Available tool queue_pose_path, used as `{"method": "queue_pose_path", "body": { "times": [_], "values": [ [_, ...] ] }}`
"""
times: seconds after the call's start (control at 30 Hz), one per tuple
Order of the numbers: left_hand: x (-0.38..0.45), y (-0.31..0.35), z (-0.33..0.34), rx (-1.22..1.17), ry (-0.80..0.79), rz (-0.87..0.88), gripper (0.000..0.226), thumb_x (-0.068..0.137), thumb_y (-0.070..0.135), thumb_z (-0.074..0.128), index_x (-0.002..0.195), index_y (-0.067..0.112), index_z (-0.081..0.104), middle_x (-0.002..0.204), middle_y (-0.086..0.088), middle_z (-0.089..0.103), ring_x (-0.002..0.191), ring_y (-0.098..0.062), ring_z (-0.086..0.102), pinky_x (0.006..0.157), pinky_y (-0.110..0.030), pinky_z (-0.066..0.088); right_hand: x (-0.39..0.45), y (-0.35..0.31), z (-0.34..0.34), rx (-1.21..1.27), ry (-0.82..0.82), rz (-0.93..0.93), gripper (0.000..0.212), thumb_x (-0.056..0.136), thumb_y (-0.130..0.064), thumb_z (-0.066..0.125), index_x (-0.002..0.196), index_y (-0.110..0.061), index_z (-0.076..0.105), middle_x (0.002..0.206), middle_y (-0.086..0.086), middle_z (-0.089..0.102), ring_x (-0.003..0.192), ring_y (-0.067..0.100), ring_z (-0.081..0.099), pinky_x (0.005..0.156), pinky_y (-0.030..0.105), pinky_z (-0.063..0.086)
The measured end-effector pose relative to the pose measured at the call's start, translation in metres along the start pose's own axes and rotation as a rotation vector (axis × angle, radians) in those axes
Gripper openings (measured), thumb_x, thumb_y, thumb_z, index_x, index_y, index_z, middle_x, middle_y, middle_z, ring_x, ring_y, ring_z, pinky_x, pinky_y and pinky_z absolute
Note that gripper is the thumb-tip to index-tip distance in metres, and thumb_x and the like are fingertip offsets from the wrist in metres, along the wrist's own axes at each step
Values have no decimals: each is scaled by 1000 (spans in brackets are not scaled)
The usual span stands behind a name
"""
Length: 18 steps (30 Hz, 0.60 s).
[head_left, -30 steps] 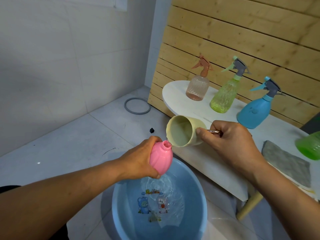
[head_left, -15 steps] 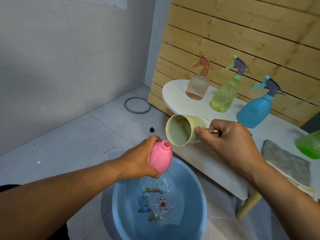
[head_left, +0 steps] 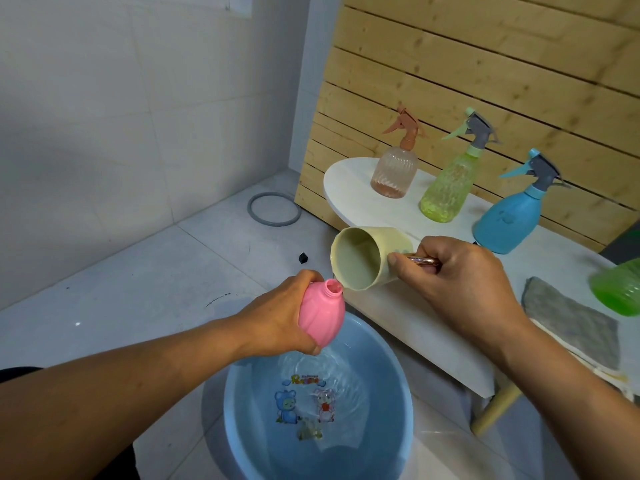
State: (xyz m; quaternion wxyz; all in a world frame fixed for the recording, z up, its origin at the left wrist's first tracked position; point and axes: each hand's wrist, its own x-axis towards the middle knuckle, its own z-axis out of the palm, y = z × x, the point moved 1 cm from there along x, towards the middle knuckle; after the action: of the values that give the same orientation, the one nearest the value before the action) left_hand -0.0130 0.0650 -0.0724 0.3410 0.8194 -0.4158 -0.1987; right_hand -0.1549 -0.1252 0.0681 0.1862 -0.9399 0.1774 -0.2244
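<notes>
Left hand (head_left: 277,317) grasps pink plastic bottle (head_left: 320,315); right hand (head_left: 460,282) grasps tilted cream plastic cup (head_left: 363,258) | risk: lip off narrow neck; water would spill into round blue basin (head_left: 408,393)

table (head_left: 360,206): spray bottles (head_left: 391,174), grey cloth (head_left: 571,327) | floor (head_left: 138,289): blue basin (head_left: 393,375), ring (head_left: 250,208)

White tiled wall (head_left: 104,116) meets a pale grey tiled floor (head_left: 138,289). On the right, a wooden slat panel (head_left: 485,64) stands behind a white table (head_left: 353,188). Soft, even light.
</notes>
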Motion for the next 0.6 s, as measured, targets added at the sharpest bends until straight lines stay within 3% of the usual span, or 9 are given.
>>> {"method": "queue_pose_path", "body": {
  "times": [0.4, 0.6],
  "values": [
    [0, -1, 1, 1, 4, 6, 103, 60, 44, 96, 135, 47, 26, 132, 15, 44, 112, -13, 55, 80, -31, 60, -2, -2, 0, -69, 11, -84, 48, 87, -51, 67, 58, -19, 47, 55, -4, 47, 56, 14, 46, 53, 33, 35],
    [0, -2, 2, -3, 3, 2, 102, 58, 46, 96, 133, 49, 27, 131, 16, 45, 112, -14, 56, 81, -35, 61, -3, -1, 0, -112, 21, -136, 49, 88, -51, 65, 58, -17, 45, 56, -3, 45, 55, 14, 42, 52, 33, 33]
  ]
}}
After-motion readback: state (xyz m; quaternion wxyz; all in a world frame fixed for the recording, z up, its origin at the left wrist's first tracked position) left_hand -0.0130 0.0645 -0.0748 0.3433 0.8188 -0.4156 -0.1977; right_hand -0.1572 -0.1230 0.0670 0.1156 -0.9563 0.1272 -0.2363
